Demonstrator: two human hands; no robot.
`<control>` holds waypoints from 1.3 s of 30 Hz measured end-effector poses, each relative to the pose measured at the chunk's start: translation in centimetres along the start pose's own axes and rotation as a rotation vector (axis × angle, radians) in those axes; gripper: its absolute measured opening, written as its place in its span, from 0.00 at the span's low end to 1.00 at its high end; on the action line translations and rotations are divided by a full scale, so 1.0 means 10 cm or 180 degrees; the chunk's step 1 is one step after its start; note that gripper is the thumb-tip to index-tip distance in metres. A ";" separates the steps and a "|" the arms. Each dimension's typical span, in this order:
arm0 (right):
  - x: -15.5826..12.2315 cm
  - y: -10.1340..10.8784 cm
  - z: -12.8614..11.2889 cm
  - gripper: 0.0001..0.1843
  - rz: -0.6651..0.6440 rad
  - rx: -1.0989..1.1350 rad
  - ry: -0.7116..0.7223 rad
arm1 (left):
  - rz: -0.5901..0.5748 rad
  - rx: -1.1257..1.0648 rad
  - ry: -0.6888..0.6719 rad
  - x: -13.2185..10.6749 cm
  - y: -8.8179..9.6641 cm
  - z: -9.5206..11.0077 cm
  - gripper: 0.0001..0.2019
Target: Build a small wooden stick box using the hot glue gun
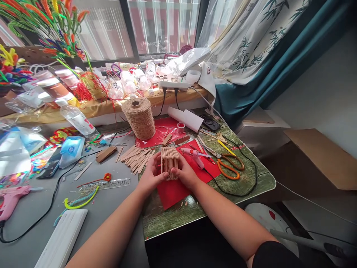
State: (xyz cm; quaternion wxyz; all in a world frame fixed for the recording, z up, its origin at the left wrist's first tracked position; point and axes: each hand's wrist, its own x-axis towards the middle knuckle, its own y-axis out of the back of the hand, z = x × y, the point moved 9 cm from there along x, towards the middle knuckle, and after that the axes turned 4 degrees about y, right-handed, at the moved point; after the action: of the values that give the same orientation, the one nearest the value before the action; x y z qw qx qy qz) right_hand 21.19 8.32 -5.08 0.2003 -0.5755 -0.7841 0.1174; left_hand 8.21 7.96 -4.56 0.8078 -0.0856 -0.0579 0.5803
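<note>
Between both hands is a small box built of stacked wooden craft sticks (170, 162), above a red sheet (167, 197). My left hand (152, 173) wraps its left side, thumb along the near face. On the opposite side my right hand (185, 171) grips it, its thumb also at the front. Fingertips behind the box are hidden. Close to the right hand lies a pink and white glue gun (192, 153). Orange-handled scissors (230, 169) rest farther right. A fan of loose craft sticks (136, 158) spreads just left of the box.
A large twine spool (138, 119) stands behind the sticks. Plastic bottles (128, 82) and a power strip (174, 86) crowd the sill. Black cord (237, 194) loops at the right table edge. Another pink glue gun (12, 199) and a white bar (63, 238) lie left.
</note>
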 end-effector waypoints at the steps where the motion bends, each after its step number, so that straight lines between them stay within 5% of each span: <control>1: -0.01 0.02 0.02 0.54 0.0010 -0.0085 -0.0007 | -0.0004 -0.0023 0.0036 0.00 0.00 -0.01 0.48; 11: -0.13 0.01 -0.15 0.65 -0.0013 -0.0785 0.0475 | 0.0167 -0.0069 -0.0187 -0.04 0.09 0.16 0.54; 19: -0.16 0.02 -0.28 0.62 0.0067 -0.1159 0.0545 | -0.0267 0.1197 -0.0385 -0.01 0.33 0.33 0.57; 26: -0.15 0.00 -0.28 0.58 -0.0029 -0.1910 0.0573 | -0.0083 0.2165 -0.0319 -0.01 0.45 0.25 0.61; 32: -0.11 0.07 -0.11 0.45 0.0136 -0.1696 0.0313 | -0.0313 0.3100 -0.0430 -0.01 0.35 0.10 0.57; 36: -0.11 0.12 -0.14 0.35 0.0315 -0.1458 0.0357 | -0.0155 0.3213 -0.0473 -0.02 0.33 0.14 0.59; 39: -0.10 0.19 -0.18 0.23 0.0566 -0.1129 0.0423 | -0.0425 0.3140 -0.0500 -0.03 0.25 0.16 0.58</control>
State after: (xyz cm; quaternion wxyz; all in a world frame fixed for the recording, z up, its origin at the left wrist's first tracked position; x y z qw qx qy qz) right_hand 23.90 7.84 -4.43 0.1360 -0.6752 -0.7236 -0.0435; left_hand 5.45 8.61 -3.48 0.7806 0.3543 0.1572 0.4903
